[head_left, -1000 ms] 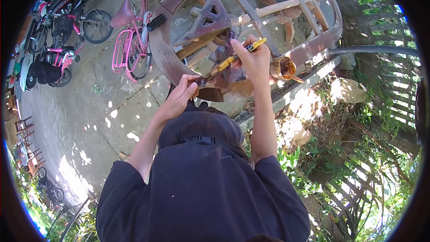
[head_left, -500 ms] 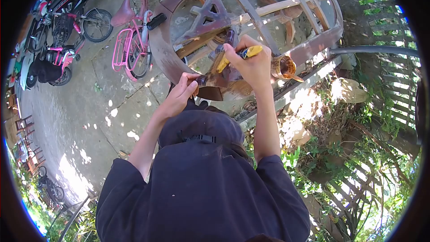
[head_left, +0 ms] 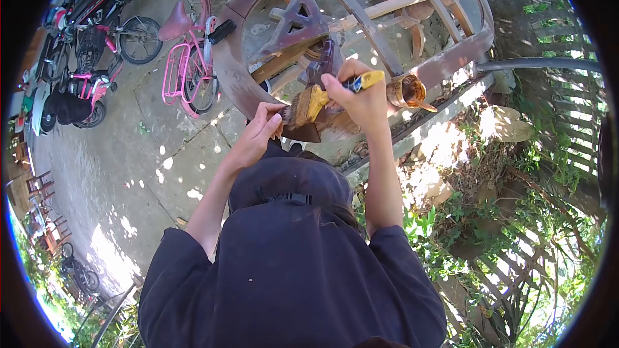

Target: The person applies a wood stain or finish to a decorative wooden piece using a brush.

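My right hand (head_left: 361,98) is closed round the yellow handle of a wide brush (head_left: 309,104). Its bristles point left, against a dark wooden piece close to my left fingers. My left hand (head_left: 256,134) pinches the end of that piece, which the brush and fingers largely hide. Both hands are over the near edge of a curved wooden frame (head_left: 233,76) with slats across it. A brown-stained container (head_left: 407,92) stands on the frame just right of my right hand. Beyond the brush, a glossy dark wooden part (head_left: 327,58) lies near a carved triangular piece (head_left: 299,24).
A pink bicycle (head_left: 187,67) stands on the concrete at the left, with motorbikes (head_left: 90,45) farther off. Wooden chairs (head_left: 42,183) are at the far left. To the right are plants, dry leaves, a pale stone (head_left: 506,124) and a slatted fence (head_left: 554,32).
The brush has moved left and toward my left hand, and its bristles are now in plain view. My right hand has shifted slightly left and down with it. My left hand stays nearly in place.
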`<state>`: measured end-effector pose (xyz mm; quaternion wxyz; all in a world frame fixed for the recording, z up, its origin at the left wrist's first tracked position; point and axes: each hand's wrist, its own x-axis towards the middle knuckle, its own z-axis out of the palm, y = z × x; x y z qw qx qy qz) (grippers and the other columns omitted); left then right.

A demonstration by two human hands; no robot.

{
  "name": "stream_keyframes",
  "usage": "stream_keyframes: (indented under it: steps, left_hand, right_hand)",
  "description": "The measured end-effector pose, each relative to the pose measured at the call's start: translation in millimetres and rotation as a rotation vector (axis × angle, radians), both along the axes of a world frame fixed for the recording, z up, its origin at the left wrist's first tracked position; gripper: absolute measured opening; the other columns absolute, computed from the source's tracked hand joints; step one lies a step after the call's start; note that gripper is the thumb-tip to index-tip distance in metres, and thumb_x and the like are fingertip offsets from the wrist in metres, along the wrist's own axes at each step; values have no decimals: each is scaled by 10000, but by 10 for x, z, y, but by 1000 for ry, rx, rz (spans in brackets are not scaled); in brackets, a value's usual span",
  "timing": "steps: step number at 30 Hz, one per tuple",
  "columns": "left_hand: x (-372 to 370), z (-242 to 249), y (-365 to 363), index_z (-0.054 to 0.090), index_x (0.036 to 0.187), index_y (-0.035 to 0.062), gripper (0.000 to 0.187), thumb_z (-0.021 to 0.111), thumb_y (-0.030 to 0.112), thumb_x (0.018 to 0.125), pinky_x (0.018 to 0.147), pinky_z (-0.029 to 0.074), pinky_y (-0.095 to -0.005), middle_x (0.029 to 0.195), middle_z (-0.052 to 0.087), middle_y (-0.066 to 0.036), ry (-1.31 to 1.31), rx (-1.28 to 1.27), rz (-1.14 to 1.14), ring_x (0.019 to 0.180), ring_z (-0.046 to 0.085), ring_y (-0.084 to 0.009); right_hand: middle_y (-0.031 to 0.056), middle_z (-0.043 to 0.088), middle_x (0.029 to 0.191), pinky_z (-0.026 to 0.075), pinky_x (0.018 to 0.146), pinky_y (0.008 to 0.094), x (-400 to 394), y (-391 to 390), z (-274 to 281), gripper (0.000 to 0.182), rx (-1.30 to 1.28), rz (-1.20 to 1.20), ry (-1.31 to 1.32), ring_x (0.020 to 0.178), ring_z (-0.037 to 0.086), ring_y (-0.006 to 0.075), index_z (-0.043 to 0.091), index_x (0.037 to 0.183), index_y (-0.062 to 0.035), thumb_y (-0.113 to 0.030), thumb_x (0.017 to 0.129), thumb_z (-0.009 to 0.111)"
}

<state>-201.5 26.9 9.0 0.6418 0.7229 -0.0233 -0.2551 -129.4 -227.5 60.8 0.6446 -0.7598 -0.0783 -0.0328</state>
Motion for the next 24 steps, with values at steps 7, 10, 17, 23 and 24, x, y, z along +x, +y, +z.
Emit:
stream_keyframes:
  steps: [7,10,17,23,24]
  left_hand:
    - [14,-44,68,456,1389,32,366,367,300,1156,849,445,-301,977,561,-49,-8,-19,32,889,529,-127]
    - [14,20,79,449,1419,43,371,377,293,1155,828,443,-299,949,539,-44,-31,-31,26,867,516,-134]
    - [-34,-143,291,462,1426,46,353,370,255,1157,811,450,-286,938,541,-43,-40,-31,107,843,513,-119]
    - [-44,-118,227,484,1391,37,321,365,225,1160,813,459,-282,952,564,-48,-67,3,114,835,522,-115]
    - [-47,-118,226,486,1385,34,323,368,235,1161,802,464,-285,944,569,-51,-88,29,126,824,527,-117]
  right_hand:
    - [26,649,639,524,505,248,50,-29,-300,287,-116,-61,62,560,652,83,592,735,-4,-90,917,797]
    - [24,642,691,530,511,235,-178,31,-341,226,413,-100,79,573,657,88,592,780,-8,-17,945,747]
    - [58,714,818,607,551,249,-439,-152,-1159,131,494,-228,269,633,717,119,615,897,-21,-26,1007,686]
    - [54,699,772,603,554,245,-551,242,-577,137,624,-182,130,632,718,125,628,915,-17,-73,1008,711]
    - [54,699,772,603,554,245,-565,199,-674,137,626,-188,127,632,718,125,628,915,-17,-73,1008,711]
